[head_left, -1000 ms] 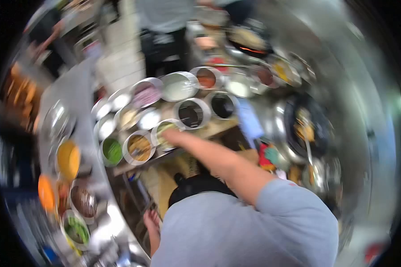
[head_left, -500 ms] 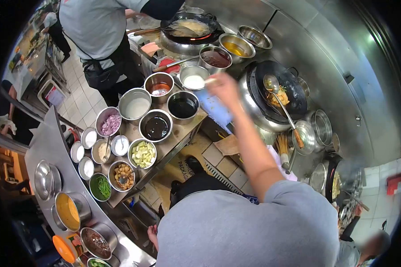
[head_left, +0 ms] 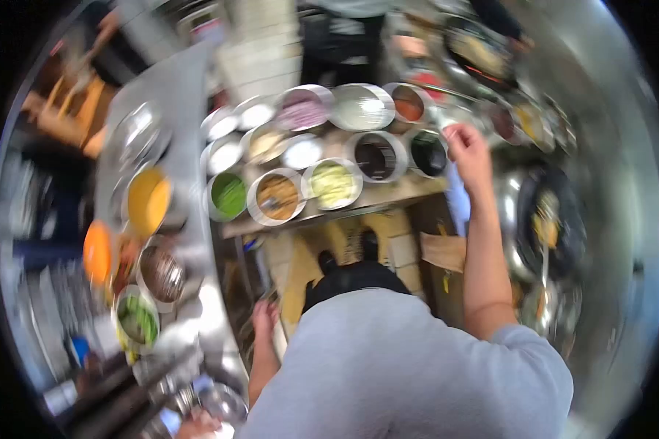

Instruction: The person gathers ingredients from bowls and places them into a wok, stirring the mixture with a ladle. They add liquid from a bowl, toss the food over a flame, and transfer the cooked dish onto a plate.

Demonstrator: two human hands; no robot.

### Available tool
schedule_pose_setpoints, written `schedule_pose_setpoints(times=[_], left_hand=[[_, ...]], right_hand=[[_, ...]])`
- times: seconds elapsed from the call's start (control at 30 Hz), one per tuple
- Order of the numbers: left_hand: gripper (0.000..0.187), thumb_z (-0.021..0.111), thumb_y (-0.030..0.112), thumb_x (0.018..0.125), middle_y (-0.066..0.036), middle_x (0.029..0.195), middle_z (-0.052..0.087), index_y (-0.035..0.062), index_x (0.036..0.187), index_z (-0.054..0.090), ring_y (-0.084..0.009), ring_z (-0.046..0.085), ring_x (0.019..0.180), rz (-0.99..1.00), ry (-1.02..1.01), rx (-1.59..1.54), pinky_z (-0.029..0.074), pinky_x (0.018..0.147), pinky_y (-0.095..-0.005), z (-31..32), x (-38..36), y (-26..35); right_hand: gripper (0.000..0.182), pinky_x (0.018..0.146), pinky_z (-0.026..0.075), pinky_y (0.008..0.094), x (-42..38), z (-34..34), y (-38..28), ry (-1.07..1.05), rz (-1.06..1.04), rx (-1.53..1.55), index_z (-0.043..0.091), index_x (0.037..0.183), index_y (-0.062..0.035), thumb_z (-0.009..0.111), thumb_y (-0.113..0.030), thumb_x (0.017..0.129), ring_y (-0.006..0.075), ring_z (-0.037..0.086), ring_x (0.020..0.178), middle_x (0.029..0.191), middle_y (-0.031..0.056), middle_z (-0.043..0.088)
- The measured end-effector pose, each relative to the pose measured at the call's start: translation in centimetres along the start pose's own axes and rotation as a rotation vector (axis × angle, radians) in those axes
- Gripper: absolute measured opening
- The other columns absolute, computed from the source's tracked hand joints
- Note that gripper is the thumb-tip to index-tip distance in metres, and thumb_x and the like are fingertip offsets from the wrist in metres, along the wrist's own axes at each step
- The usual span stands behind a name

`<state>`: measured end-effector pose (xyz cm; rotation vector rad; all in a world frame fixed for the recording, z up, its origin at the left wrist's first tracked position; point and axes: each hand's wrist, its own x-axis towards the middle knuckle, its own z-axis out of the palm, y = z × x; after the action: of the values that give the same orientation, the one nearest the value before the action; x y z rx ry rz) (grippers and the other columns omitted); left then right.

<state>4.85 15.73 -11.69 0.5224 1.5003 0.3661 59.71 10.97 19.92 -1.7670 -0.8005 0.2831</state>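
Note:
My right hand (head_left: 468,150) is stretched forward beside the bowl of dark liquid (head_left: 427,154) at the right end of the ingredient table. Its fingers look curled together with something pale at their tips, too smeared to name. Lower down, my left hand (head_left: 265,316) hangs next to the edge of the steel counter, its fingers blurred. A second bowl of dark sauce (head_left: 375,156) and a bowl of pale green chunks (head_left: 332,184) stand left of my right hand. Over on the right, a black wok (head_left: 531,212) holds yellowish food, with a ladle (head_left: 545,265) lying in it.
Bowls of chopped purple onion (head_left: 304,108), green pieces (head_left: 228,195) and brown chunks (head_left: 277,196) crowd the table. The left counter carries a pot of orange liquid (head_left: 149,201) and an orange lid (head_left: 97,252). Another person (head_left: 344,40) stands beyond the table; another hand (head_left: 198,424) shows at bottom left.
The view has swung left, so the table now lies straight ahead. My right hand has drawn back from the bowl of white contents. More of my left forearm shows.

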Motion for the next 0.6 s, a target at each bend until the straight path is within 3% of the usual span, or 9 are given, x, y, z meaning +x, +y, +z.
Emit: schedule_pose_setpoints(times=[0.1, 0.17, 0.23, 0.27, 0.3, 0.37, 0.47, 0.57, 0.6], left_hand=[[0.02, 0.053, 0.028, 0.088, -0.002, 0.093, 0.062, 0.0152, 0.102, 0.051, -0.0101, 0.056, 0.065, 0.043, 0.02, 0.037, 0.042, 0.054, -0.0248, -0.3, -0.7, -0.8], [0.019, 0.052, 0.028, 0.088, -0.002, 0.092, 0.062, 0.0149, 0.102, 0.051, -0.0109, 0.057, 0.067, 0.045, 0.071, -0.033, 0.042, 0.053, -0.0244, -0.4, -1.8, -2.0], [0.019, 0.052, 0.027, 0.088, -0.002, 0.091, 0.061, 0.0147, 0.101, 0.051, -0.0116, 0.058, 0.068, 0.038, 0.096, -0.081, 0.041, 0.053, -0.0241, -0.6, -2.7, -3.9], [0.018, 0.052, 0.027, 0.088, -0.002, 0.091, 0.062, 0.0147, 0.101, 0.051, -0.0115, 0.058, 0.068, 0.011, 0.126, -0.068, 0.041, 0.053, -0.0238, -0.9, -3.5, -5.3], [0.018, 0.052, 0.027, 0.088, -0.002, 0.091, 0.062, 0.0147, 0.1, 0.051, -0.0115, 0.059, 0.069, -0.017, 0.154, -0.054, 0.041, 0.053, -0.0235, -1.2, -4.2, -6.7], [0.018, 0.052, 0.027, 0.087, -0.002, 0.09, 0.062, 0.0145, 0.101, 0.051, -0.011, 0.059, 0.067, -0.056, 0.161, -0.093, 0.041, 0.052, -0.0236, -2.1, -5.8, -9.5], [0.019, 0.052, 0.027, 0.087, -0.002, 0.087, 0.061, 0.0135, 0.101, 0.05, -0.0108, 0.058, 0.063, -0.186, 0.203, -0.015, 0.04, 0.049, -0.0236, -3.2, -7.0, -14.0], [0.02, 0.053, 0.027, 0.087, -0.003, 0.085, 0.061, 0.0126, 0.1, 0.05, -0.0107, 0.057, 0.061, -0.204, 0.216, -0.015, 0.039, 0.046, -0.0235, -3.3, -7.8, -16.0], [0.02, 0.053, 0.027, 0.087, -0.003, 0.085, 0.061, 0.0123, 0.1, 0.05, -0.0105, 0.057, 0.061, -0.205, 0.22, -0.039, 0.039, 0.045, -0.0233, -3.3, -8.1, -15.8]], right_hand=[[0.021, 0.057, 0.044, 0.0259, -2.3, 12.0, 7.8, -0.575, -0.144, -0.185, 0.06, 0.091, -0.0018, 0.061, -0.022, 0.084, 0.0103, 0.055, 0.062, 0.068, 0.0049, 0.058], [0.037, 0.056, 0.045, 0.0293, -4.4, 16.2, 6.8, -0.784, 0.118, -0.451, 0.057, 0.101, -0.0011, 0.066, -0.03, 0.08, 0.0147, 0.059, 0.061, 0.069, 0.0088, 0.061], [0.052, 0.054, 0.046, 0.0322, -5.8, 19.1, 4.9, -0.775, 0.332, -0.409, 0.051, 0.111, -0.0016, 0.07, -0.034, 0.075, 0.0175, 0.061, 0.056, 0.068, 0.0116, 0.062], [0.055, 0.05, 0.046, 0.0331, -6.0, 20.2, 5.7, -0.806, 0.316, -0.378, 0.046, 0.116, -0.002, 0.068, -0.032, 0.077, 0.0181, 0.058, 0.048, 0.067, 0.0124, 0.062], [0.047, 0.055, 0.047, 0.0324, -6.1, 21.4, 5.0, -0.837, 0.301, -0.38, 0.05, 0.111, -0.0022, 0.068, -0.03, 0.078, 0.0182, 0.061, 0.056, 0.068, 0.0119, 0.062], [0.031, 0.061, 0.047, 0.0331, -5.7, 25.1, 9.3, -0.732, 0.017, -0.337, 0.056, 0.099, -0.0017, 0.064, -0.025, 0.08, 0.0205, 0.063, 0.064, 0.068, 0.0126, 0.062], [0.02, 0.067, 0.048, 0.0349, -5.7, 28.2, 5.3, -0.62, -0.076, -0.131, 0.061, 0.091, -0.0017, 0.058, -0.02, 0.083, 0.024, 0.064, 0.073, 0.072, 0.0147, 0.063], [0.019, 0.068, 0.048, 0.0362, -5.3, 31.0, 7.0, -0.644, -0.139, -0.202, 0.063, 0.091, -0.0019, 0.05, -0.016, 0.086, 0.0251, 0.064, 0.074, 0.074, 0.0169, 0.064], [0.021, 0.059, 0.049, 0.0286, -5.2, 30.3, 6.0, -0.636, -0.173, -0.228, 0.062, 0.09, 0.0016, 0.047, -0.013, 0.089, 0.0144, 0.062, 0.062, 0.071, 0.0101, 0.065]])
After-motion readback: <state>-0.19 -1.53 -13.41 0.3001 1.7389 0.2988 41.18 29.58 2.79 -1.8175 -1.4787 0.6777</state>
